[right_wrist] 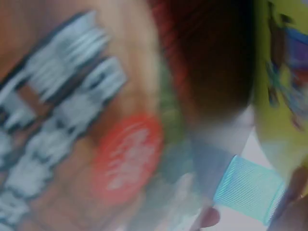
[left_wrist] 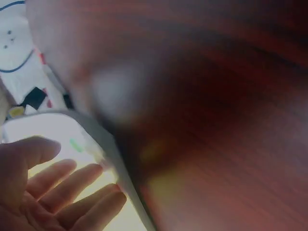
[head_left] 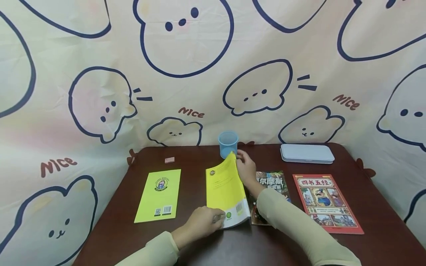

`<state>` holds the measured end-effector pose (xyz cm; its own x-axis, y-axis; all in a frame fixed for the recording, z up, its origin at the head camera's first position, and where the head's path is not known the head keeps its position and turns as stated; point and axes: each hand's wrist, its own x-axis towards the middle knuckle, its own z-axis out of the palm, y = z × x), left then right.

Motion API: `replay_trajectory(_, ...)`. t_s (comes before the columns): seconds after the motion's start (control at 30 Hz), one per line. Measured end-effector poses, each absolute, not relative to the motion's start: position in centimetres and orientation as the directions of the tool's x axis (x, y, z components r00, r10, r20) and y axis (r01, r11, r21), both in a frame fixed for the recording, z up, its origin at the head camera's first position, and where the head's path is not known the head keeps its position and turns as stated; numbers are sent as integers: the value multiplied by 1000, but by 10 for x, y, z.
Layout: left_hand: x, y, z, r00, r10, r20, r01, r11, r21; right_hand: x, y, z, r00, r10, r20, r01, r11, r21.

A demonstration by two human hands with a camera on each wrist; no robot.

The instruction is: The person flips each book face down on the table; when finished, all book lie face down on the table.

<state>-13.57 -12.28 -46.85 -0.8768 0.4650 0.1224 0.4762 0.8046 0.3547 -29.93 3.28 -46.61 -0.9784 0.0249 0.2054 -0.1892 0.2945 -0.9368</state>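
Observation:
A yellow book (head_left: 226, 186) in the middle of the dark table (head_left: 199, 247) is tilted up on its left side. My right hand (head_left: 241, 158) pinches its far top corner. My left hand (head_left: 216, 218) rests with fairly straight fingers on its near lower corner; the left wrist view shows those fingers (left_wrist: 91, 180) touching the book's pale edge (left_wrist: 110, 159). Under my right forearm lies a dark picture book (head_left: 273, 183), seen blurred in the right wrist view (right_wrist: 72, 120).
A lime-green book (head_left: 159, 195) lies at the left and a red picture book (head_left: 327, 205) at the right. At the back stand a blue cup (head_left: 228, 143), a pale flat case (head_left: 307, 153) and a small pink eraser (head_left: 169, 160). A bear-print cloth hangs behind.

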Motion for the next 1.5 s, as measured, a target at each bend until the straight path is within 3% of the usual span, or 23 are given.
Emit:
replay_trajectory(0.27, -133, -130, -478, -819, 566, 96, 573, 796, 197, -299, 42, -491, -998, -48, 44, -62, 530, -846)
replay_trajectory(0.4, -133, -140, -481, -831, 551, 76, 556, 820, 136, -301, 45, -488, -995, -96, -22, -41, 612, -790)
replay_trajectory(0.5, -133, -150, -483, -838, 536, 105, 546, 830, 119, -302, 45, -486, -985, -151, -87, -39, 678, -734)
replay_trajectory(0.6, -135, -159, -483, -807, 570, 155, 583, 810, 58, -304, 45, -486, -970, -196, -147, -47, 737, -675)
replay_trajectory(0.73, -138, -168, -481, -773, 609, 176, 616, 788, -22, -306, 43, -486, -949, -274, -158, -142, 815, -562)
replay_trajectory(0.93, -136, -174, -478, -803, 583, 125, 588, 809, 9, -309, 39, -482, -937, -330, -118, -295, 925, -241)
replay_trajectory(1.07, -134, -176, -478, -814, 571, 107, 573, 819, -8, -312, 38, -479, -918, -374, -130, -362, 926, -107)
replay_trajectory(1.5, -136, -190, -479, -790, 597, 138, 601, 799, -16, -317, 38, -481, -864, -487, -131, -488, 873, -28)
